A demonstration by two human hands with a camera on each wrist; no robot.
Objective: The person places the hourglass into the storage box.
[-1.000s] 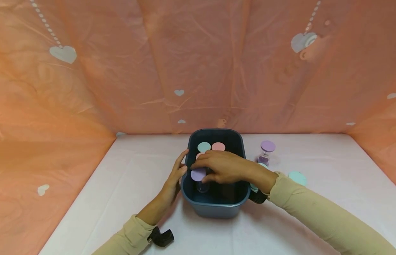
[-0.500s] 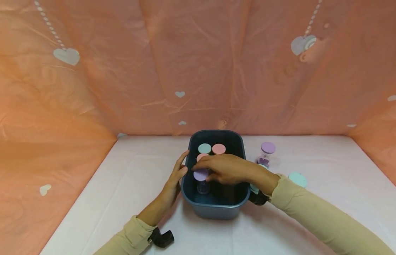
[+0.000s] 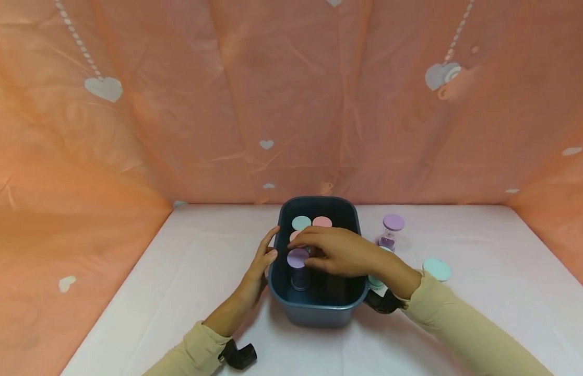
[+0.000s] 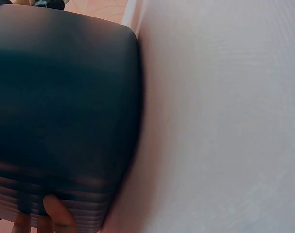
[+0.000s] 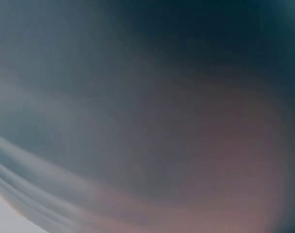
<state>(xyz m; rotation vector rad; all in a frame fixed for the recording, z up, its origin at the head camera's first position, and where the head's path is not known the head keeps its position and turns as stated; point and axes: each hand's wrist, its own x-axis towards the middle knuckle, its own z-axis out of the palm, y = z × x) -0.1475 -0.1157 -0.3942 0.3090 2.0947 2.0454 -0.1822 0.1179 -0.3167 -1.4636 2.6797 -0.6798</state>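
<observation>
A dark blue-grey bin point(image 3: 314, 307) stands on the white-covered table. Inside it, a purple-capped sand timer point(image 3: 298, 258) stands upright near the left wall. My right hand point(image 3: 340, 251) reaches over the bin's right side, its thumb tip by the cap's right edge and its bent fingers just beyond the cap. Behind are a mint-capped timer point(image 3: 301, 223) and a pink-capped timer point(image 3: 322, 221); another pink-capped timer point(image 3: 296, 236) is partly hidden by my fingers. My left hand point(image 3: 254, 274) rests against the bin's left side with fingers extended; its fingertips point(image 4: 60, 211) touch the ribbed wall.
Right of the bin stand another purple-capped sand timer point(image 3: 391, 230) and a mint-capped one point(image 3: 437, 269). A further mint one point(image 3: 377, 282) shows partly behind my right wrist. An orange sheet point(image 3: 291, 104) with hearts hangs behind the table. The right wrist view is mostly blurred.
The purple-capped timer in the bin went from tilted to upright. My right hand has loosened from its cap and shifted slightly right. The left hand keeps its place on the bin.
</observation>
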